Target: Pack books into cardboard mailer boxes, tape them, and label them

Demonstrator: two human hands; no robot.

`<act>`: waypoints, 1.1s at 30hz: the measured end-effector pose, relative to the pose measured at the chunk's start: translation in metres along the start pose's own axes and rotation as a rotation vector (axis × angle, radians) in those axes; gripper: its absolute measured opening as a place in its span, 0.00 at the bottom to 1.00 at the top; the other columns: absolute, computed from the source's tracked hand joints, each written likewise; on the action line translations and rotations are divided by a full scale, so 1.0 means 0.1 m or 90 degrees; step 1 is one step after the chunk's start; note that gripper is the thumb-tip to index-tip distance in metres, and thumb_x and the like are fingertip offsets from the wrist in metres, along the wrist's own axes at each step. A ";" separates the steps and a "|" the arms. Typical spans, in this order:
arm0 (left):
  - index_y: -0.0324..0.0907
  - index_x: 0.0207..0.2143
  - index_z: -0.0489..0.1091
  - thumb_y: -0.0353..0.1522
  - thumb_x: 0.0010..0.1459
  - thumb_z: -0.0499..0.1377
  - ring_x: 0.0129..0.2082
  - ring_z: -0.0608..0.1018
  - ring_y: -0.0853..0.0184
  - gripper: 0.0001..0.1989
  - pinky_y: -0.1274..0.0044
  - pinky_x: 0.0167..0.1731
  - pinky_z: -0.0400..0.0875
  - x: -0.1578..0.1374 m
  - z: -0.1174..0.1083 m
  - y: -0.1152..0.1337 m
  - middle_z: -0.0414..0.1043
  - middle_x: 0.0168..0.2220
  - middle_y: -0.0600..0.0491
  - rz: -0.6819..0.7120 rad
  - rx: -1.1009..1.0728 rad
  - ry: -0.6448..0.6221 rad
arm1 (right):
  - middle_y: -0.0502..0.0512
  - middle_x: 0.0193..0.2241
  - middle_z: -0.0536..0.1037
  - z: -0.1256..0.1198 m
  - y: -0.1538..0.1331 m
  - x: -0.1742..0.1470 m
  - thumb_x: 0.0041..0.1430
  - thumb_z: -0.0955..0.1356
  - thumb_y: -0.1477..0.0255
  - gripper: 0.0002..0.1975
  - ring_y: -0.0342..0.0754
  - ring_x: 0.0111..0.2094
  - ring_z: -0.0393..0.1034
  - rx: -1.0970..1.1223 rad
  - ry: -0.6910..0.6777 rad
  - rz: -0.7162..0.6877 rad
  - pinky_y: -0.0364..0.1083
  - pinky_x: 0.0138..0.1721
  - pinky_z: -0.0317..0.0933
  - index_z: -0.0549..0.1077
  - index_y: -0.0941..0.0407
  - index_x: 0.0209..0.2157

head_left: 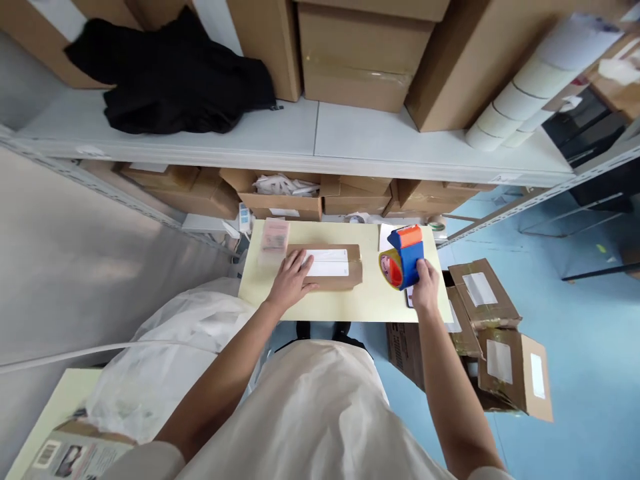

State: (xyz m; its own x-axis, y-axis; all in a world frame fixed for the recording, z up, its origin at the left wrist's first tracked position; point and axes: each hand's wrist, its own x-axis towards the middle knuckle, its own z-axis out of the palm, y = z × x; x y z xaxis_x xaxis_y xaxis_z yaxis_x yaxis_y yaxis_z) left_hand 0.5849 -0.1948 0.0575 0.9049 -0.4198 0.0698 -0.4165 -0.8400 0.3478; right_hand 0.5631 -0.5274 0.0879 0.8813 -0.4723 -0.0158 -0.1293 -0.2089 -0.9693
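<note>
The left hand (291, 279) is lying spread and unclenched on a cardboard box (340, 282), whose long axis is running left-right across a pale-yellow table (345, 308). The right hand (425, 287) is grasping a blue tape dispenser (412, 260), its orange head (410, 235) pointing away from the wearer.

You wear a loose, off-white shirt (320, 413) of plain cloth, with soft creases running down its front. Its short sleeves (147, 461) look pale greyish, leaving your forearms bare. Below the hem, a little dark clothing (354, 341) shows, and your shoes (303, 329) are dark, their details too small to tell.
</note>
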 end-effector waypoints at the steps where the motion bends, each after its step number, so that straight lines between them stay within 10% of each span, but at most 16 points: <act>1: 0.43 0.61 0.56 0.43 0.54 0.60 0.64 0.54 0.48 0.35 0.57 0.60 0.51 -0.03 -0.01 0.02 0.52 0.64 0.42 0.006 -0.001 -0.009 | 0.43 0.17 0.56 0.05 -0.19 0.04 0.57 0.61 0.55 0.18 0.40 0.19 0.49 0.025 -0.040 -0.008 0.40 0.20 0.47 0.59 0.54 0.23; 6: 0.48 0.62 0.55 0.40 0.53 0.61 0.64 0.54 0.48 0.34 0.48 0.60 0.36 -0.24 0.00 0.14 0.52 0.64 0.44 0.006 0.009 -0.014 | 0.45 0.16 0.60 0.58 -0.80 0.07 0.53 0.64 0.49 0.24 0.40 0.19 0.51 0.006 -0.318 -0.012 0.41 0.19 0.48 0.63 0.55 0.21; 12: 0.48 0.62 0.53 0.44 0.55 0.58 0.65 0.52 0.50 0.35 0.48 0.60 0.37 -0.31 -0.07 0.22 0.51 0.65 0.46 -0.030 -0.016 -0.019 | 0.46 0.14 0.62 0.96 -0.77 0.08 0.49 0.64 0.45 0.27 0.40 0.19 0.54 -0.239 -0.472 -0.052 0.42 0.20 0.49 0.63 0.56 0.18; 19: 0.42 0.57 0.62 0.43 0.63 0.45 0.58 0.66 0.56 0.24 0.58 0.58 0.55 -0.06 -0.25 0.34 0.64 0.58 0.44 -0.202 -0.473 0.134 | 0.46 0.14 0.60 0.93 -0.63 0.24 0.53 0.60 0.44 0.28 0.40 0.18 0.51 -0.231 -0.484 -0.049 0.42 0.19 0.47 0.60 0.55 0.18; 24: 0.40 0.42 0.72 0.49 0.53 0.58 0.40 0.78 0.61 0.24 0.68 0.43 0.71 0.25 -0.41 0.35 0.75 0.42 0.46 -0.341 -0.962 0.050 | 0.46 0.15 0.58 0.89 -0.56 0.21 0.54 0.60 0.45 0.27 0.40 0.18 0.51 -0.203 -0.485 -0.051 0.42 0.20 0.48 0.59 0.55 0.19; 33: 0.39 0.28 0.74 0.36 0.40 0.68 0.26 0.75 0.73 0.13 0.78 0.32 0.67 0.35 -0.48 0.34 0.74 0.25 0.54 -0.492 -1.110 -0.007 | 0.45 0.16 0.56 0.83 -0.48 0.19 0.56 0.59 0.46 0.27 0.40 0.19 0.50 -0.207 -0.484 -0.112 0.42 0.21 0.48 0.58 0.55 0.19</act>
State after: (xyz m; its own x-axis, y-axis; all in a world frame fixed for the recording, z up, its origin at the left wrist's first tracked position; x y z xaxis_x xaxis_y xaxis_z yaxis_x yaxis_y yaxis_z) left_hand 0.6067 -0.2212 0.1167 0.8202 -0.1837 -0.5418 0.5650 0.4097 0.7162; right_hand 0.6237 -0.4556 0.1142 0.9520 0.2703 -0.1439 0.0172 -0.5163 -0.8562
